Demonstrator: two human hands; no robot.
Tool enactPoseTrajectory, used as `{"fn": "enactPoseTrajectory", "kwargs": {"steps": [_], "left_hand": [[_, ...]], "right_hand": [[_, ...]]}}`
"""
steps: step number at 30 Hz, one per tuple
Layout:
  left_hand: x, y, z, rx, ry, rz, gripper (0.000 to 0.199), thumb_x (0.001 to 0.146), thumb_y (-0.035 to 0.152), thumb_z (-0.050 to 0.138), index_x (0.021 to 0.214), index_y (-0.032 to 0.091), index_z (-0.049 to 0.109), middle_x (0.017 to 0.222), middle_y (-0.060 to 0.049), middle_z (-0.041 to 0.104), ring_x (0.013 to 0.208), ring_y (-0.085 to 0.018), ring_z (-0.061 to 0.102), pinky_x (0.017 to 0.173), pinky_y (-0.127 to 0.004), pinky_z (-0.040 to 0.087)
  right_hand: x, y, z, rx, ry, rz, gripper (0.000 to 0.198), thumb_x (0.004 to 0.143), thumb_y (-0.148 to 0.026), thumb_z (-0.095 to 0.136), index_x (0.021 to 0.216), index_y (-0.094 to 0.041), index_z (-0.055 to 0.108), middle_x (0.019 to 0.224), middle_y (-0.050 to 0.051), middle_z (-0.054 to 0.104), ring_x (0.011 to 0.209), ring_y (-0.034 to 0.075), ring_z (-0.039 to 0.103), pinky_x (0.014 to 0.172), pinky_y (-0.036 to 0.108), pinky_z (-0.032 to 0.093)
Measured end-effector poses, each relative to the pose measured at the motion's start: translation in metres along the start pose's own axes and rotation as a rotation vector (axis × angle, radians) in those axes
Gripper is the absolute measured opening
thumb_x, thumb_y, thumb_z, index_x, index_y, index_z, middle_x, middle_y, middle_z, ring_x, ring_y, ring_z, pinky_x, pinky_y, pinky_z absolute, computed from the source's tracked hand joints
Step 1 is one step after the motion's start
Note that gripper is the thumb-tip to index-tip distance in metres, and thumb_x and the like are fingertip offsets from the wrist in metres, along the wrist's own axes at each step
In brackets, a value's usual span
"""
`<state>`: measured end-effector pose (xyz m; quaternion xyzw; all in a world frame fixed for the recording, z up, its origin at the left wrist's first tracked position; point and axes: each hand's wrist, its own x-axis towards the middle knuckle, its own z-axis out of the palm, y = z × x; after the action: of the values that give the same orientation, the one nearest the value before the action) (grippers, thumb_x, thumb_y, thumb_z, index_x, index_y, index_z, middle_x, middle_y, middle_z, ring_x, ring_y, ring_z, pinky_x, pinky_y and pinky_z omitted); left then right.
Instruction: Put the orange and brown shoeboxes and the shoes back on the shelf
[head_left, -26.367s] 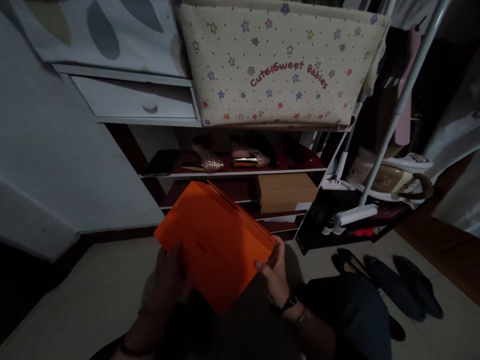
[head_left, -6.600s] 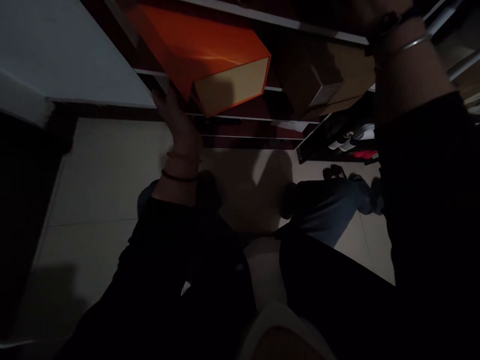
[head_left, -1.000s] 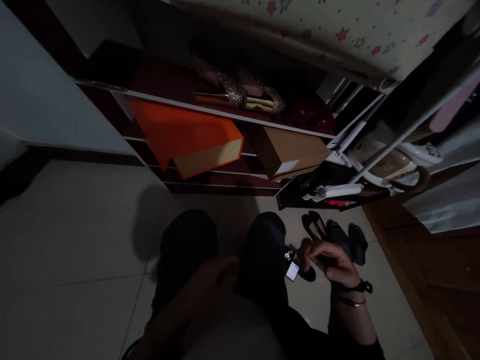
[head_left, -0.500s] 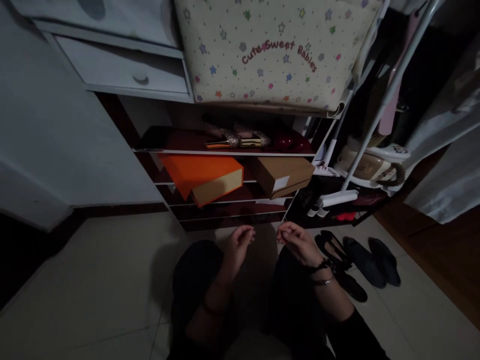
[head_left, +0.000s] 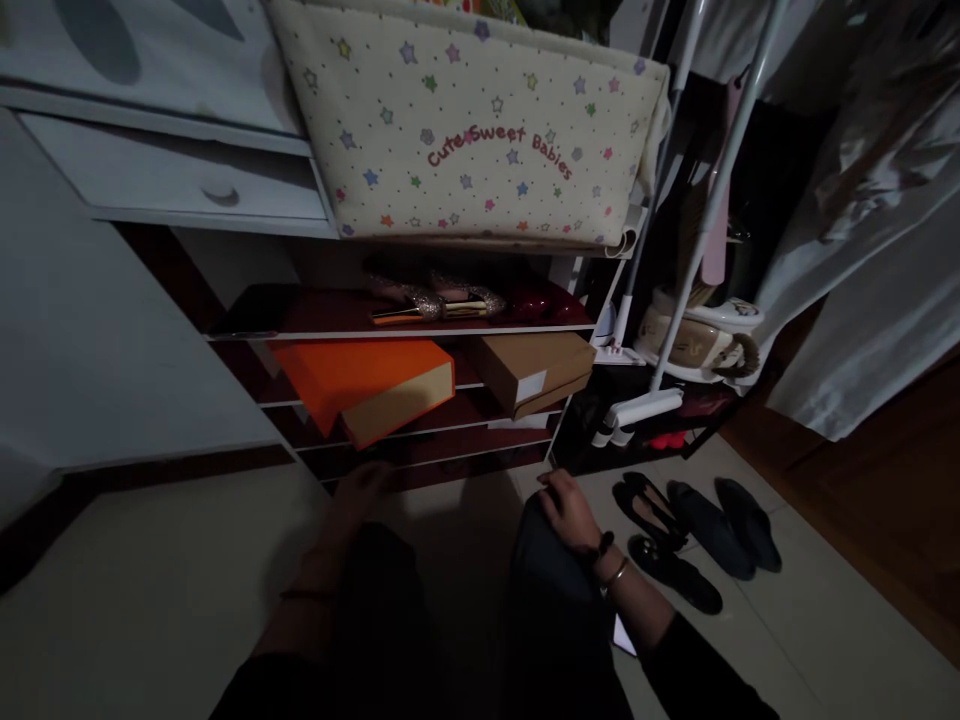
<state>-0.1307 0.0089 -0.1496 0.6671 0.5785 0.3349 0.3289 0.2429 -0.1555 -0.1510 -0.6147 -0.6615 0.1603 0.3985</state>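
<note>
My left hand (head_left: 360, 494) is in shadow beside my left knee, below the orange box (head_left: 367, 380). Its dim fingers look stretched out toward the lower shelves, and I see nothing held in them. On my right knee (head_left: 534, 545) rests my right hand (head_left: 571, 510), its fingers loosely bent and apart, with nothing in it. The orange box sits tilted on the shoe rack (head_left: 405, 331), jutting out over the shelf edge. A brown cardboard box (head_left: 536, 365) with a white label sits to its right. Glittery high heels (head_left: 427, 303) and dark red shoes (head_left: 544, 300) stand one shelf up.
A star-patterned fabric bin (head_left: 480, 130) overhangs the rack, beside a white drawer (head_left: 180, 170). At the right lean a pole with a white squeegee-like head (head_left: 645, 406) and a pink-handled brush (head_left: 716, 240). Black flats (head_left: 675, 575) and dark slip-on shoes (head_left: 712, 530) lie on the tiles.
My hands have moved apart: the left went left toward the rack's lower corner, the right came down onto my knee. The view has shifted right and up. The boxes stay in place.
</note>
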Motion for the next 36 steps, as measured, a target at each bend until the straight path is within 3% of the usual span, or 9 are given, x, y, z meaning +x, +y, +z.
{"fn": "enactPoseTrajectory", "kwargs": {"steps": [3, 7, 14, 17, 21, 26, 29, 31, 36], "left_hand": [[-0.005, -0.022, 0.002, -0.011, 0.011, -0.086, 0.042, 0.086, 0.051, 0.056, 0.095, 0.013, 0.069, 0.097, -0.013, 0.078, 0.098, -0.031, 0.072, 0.089, -0.041, 0.057], [-0.010, -0.025, -0.002, 0.003, -0.016, -0.099, 0.047, 0.081, 0.056, 0.059, 0.098, 0.015, 0.072, 0.102, -0.013, 0.080, 0.101, -0.029, 0.072, 0.092, -0.038, 0.056], [-0.031, -0.008, -0.028, 0.146, -0.083, -0.036, 0.052, 0.079, 0.061, 0.057, 0.105, 0.019, 0.074, 0.109, -0.010, 0.081, 0.101, -0.031, 0.074, 0.091, -0.039, 0.058], [-0.039, -0.011, -0.040, 0.186, -0.140, -0.032, 0.053, 0.079, 0.060, 0.057, 0.110, 0.021, 0.074, 0.112, -0.009, 0.081, 0.103, -0.031, 0.076, 0.089, -0.037, 0.059], [-0.043, -0.027, -0.047, 0.233, -0.145, -0.037, 0.053, 0.083, 0.059, 0.055, 0.114, 0.021, 0.073, 0.117, -0.010, 0.080, 0.108, -0.031, 0.075, 0.092, -0.038, 0.058], [-0.034, -0.043, -0.043, 0.234, -0.090, -0.078, 0.051, 0.083, 0.059, 0.053, 0.110, 0.021, 0.073, 0.115, -0.009, 0.080, 0.105, -0.030, 0.076, 0.091, -0.038, 0.059], [-0.027, -0.048, -0.039, 0.221, -0.094, -0.060, 0.048, 0.083, 0.057, 0.053, 0.108, 0.021, 0.073, 0.110, -0.010, 0.081, 0.100, -0.030, 0.078, 0.087, -0.037, 0.060], [-0.024, -0.052, -0.036, 0.229, -0.102, -0.037, 0.046, 0.084, 0.054, 0.052, 0.107, 0.020, 0.073, 0.108, -0.011, 0.081, 0.098, -0.030, 0.078, 0.086, -0.037, 0.060], [-0.017, -0.072, -0.037, 0.224, -0.135, -0.056, 0.042, 0.085, 0.049, 0.051, 0.107, 0.020, 0.072, 0.110, -0.012, 0.081, 0.097, -0.030, 0.079, 0.084, -0.036, 0.061]], "right_hand": [[-0.017, -0.005, 0.035, -0.133, -0.021, -0.122, 0.021, 0.097, -0.018, 0.054, 0.110, -0.023, 0.069, 0.115, 0.012, 0.070, 0.115, 0.029, 0.062, 0.104, 0.049, 0.050], [-0.009, -0.018, 0.058, -0.214, -0.112, -0.121, 0.018, 0.095, -0.016, 0.059, 0.107, -0.022, 0.072, 0.115, 0.011, 0.070, 0.115, 0.029, 0.060, 0.103, 0.047, 0.049], [0.027, -0.012, 0.030, -0.374, -0.271, -0.086, 0.016, 0.091, -0.014, 0.064, 0.102, -0.018, 0.073, 0.108, 0.011, 0.073, 0.107, 0.027, 0.065, 0.098, 0.041, 0.048], [0.049, -0.015, 0.014, -0.363, -0.213, -0.118, 0.018, 0.095, -0.012, 0.056, 0.102, -0.017, 0.072, 0.103, 0.011, 0.073, 0.101, 0.025, 0.066, 0.095, 0.039, 0.048], [0.098, -0.062, -0.011, -0.260, 0.008, -0.336, 0.023, 0.102, -0.018, 0.048, 0.102, -0.018, 0.071, 0.096, 0.011, 0.071, 0.094, 0.025, 0.064, 0.090, 0.039, 0.049], [0.206, -0.156, -0.024, -0.275, 0.083, -0.559, 0.037, 0.106, -0.025, 0.046, 0.138, -0.016, 0.062, 0.129, 0.013, 0.068, 0.120, 0.026, 0.059, 0.108, 0.040, 0.044], [0.274, -0.191, -0.004, -0.475, 0.121, -0.530, 0.056, 0.101, -0.030, 0.060, 0.154, -0.014, 0.051, 0.147, 0.018, 0.058, 0.141, 0.033, 0.043, 0.122, 0.050, 0.031], [0.306, -0.204, 0.015, -0.601, 0.121, -0.414, 0.060, 0.100, -0.034, 0.062, 0.155, -0.015, 0.049, 0.143, 0.021, 0.060, 0.139, 0.038, 0.044, 0.124, 0.062, 0.022], [0.325, -0.225, 0.062, -0.664, 0.173, -0.358, 0.043, 0.104, -0.041, 0.060, 0.138, -0.015, 0.062, 0.120, 0.018, 0.069, 0.122, 0.036, 0.055, 0.114, 0.073, 0.028]]}}
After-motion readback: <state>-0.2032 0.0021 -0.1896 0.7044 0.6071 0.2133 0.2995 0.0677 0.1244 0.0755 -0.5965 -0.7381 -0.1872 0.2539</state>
